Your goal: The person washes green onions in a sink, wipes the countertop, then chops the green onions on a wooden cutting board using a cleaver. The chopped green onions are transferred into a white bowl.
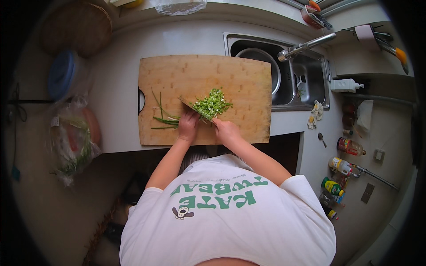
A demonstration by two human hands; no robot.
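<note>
On a bamboo cutting board (246, 79) lies a heap of chopped green onions (214, 101). My right hand (228, 131) grips the handle end of a kitchen knife (187, 103), whose blade slants up and left along the heap's left edge. Close against the blade, my left hand (188, 126) presses down on a bunch of uncut green onions (166, 122), and their long green ends stretch out to the left over the board. The fingertips of my left hand and most of the knife's handle are hidden.
Right of and partly under the board is a double steel sink (326, 96) with a metal basin (277, 79) and a faucet (309, 45). A spoon (321, 139), a crumpled cloth (315, 114) and several bottles (351, 147) stand or lie right. Bagged vegetables (75, 139) sit left.
</note>
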